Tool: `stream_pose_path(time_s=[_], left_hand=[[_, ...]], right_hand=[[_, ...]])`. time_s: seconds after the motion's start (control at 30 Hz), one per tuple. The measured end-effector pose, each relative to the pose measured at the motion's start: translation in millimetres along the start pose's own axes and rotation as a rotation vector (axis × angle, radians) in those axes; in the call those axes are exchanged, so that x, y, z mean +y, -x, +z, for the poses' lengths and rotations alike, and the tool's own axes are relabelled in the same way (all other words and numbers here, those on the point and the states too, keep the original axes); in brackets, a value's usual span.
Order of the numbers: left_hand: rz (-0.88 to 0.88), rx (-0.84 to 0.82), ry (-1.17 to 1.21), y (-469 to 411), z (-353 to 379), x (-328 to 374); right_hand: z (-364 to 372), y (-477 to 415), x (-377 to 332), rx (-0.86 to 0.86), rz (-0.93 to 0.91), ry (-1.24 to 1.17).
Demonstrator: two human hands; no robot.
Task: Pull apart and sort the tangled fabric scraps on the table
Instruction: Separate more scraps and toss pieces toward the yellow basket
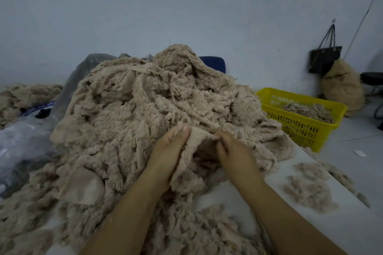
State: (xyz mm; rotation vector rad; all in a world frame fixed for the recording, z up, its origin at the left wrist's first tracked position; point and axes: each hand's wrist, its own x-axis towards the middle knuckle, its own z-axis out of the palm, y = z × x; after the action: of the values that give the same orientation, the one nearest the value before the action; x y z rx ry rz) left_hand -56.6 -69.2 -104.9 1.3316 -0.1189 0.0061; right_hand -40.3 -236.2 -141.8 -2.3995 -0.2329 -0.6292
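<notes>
Left hand (170,147): pinches the top edge of a beige fleece scrap (194,151), thumb on top.
Right hand (232,151): close beside it, fingers curled on the same scrap.
Pile (145,105): tangled scraps heaped mid-counter (342,230), just behind the hands.
Loose tufts (308,190): near the right edge.
Yellow basket (298,128): by the far right edge, holding scraps.

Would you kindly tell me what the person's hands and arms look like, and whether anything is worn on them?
The left hand and the right hand are bare: no gloves, and no rings, watch or bracelet that I can see. The left forearm and right forearm are uncovered down to the picture's lower edge, so no sleeve shows.
</notes>
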Motion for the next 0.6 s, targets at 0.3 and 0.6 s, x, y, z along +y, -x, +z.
stream_pose_path(time_s=[0.3,0.6], left_hand=[[-0.052,0.000,0.340,-5,-5,1],[-0.043,-0.046,0.250,-7,-1,-6]], right_hand=[[-4,4,-4,-0.018,0.065,-0.323],[3,12,-18,-0.351,-0.091,-0.477]])
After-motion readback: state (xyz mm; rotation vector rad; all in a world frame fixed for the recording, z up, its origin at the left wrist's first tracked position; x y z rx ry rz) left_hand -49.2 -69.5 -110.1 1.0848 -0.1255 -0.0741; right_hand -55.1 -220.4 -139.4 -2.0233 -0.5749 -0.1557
